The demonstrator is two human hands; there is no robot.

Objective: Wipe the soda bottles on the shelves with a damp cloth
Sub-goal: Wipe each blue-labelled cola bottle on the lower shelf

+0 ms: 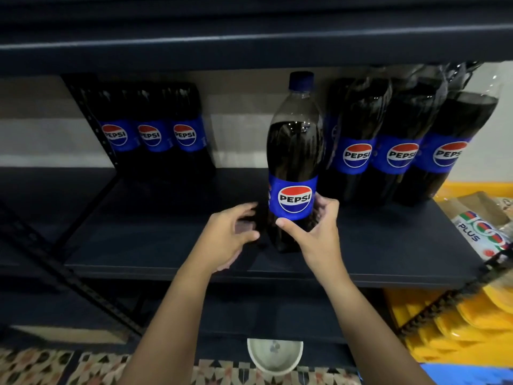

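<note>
1. Head view looks down on a dark shelf where one Pepsi bottle stands upright at the centre of the frame, blue cap on top, label facing me.
2. My right hand grips the bottle low down, thumb across the front just under the label and fingers curled round its right side.
3. My left hand sits just left of the bottle's base, fingers spread and loosely bent; it is blurred, and I cannot tell whether the fingertips touch the bottle. It holds nothing I can make out.
4. At the upper left of the frame, a pack of three Pepsi bottles stands at the back of the same shelf, well apart from the one I hold.
5. At the upper right, a row of larger Pepsi bottles leans in shiny plastic wrap, just beside my bottle.
6. At the right edge lie a packet marked PLUS and yellow packaging below it.
7. At the bottom centre, a pale bowl sits on a patterned floor.
</note>
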